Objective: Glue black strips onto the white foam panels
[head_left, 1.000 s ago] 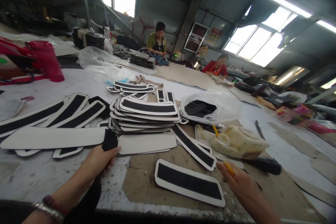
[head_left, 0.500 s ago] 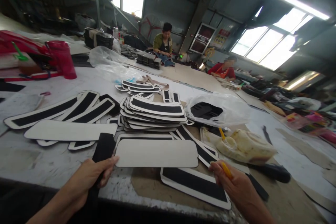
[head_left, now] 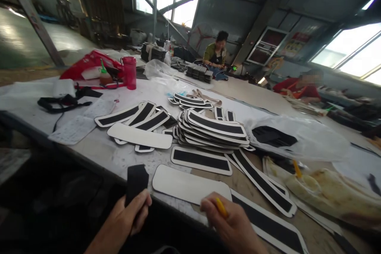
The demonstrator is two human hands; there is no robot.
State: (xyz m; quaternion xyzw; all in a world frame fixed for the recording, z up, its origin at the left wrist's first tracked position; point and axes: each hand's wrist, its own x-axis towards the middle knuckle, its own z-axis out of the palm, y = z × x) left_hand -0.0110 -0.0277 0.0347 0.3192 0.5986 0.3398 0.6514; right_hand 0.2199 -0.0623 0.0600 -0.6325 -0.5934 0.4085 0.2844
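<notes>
Left grip (head_left: 131,211) on black strip (head_left: 137,178)

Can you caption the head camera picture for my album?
Left hand holds a black strip, right hand a yellow object, near stacked striped panels.

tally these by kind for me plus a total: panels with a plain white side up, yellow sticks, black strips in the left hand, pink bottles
White panels: 2
Yellow sticks: 2, one in the right hand, one at the stained container
Black strip in the left hand: 1
Pink bottle: 1
Total: 6
</notes>
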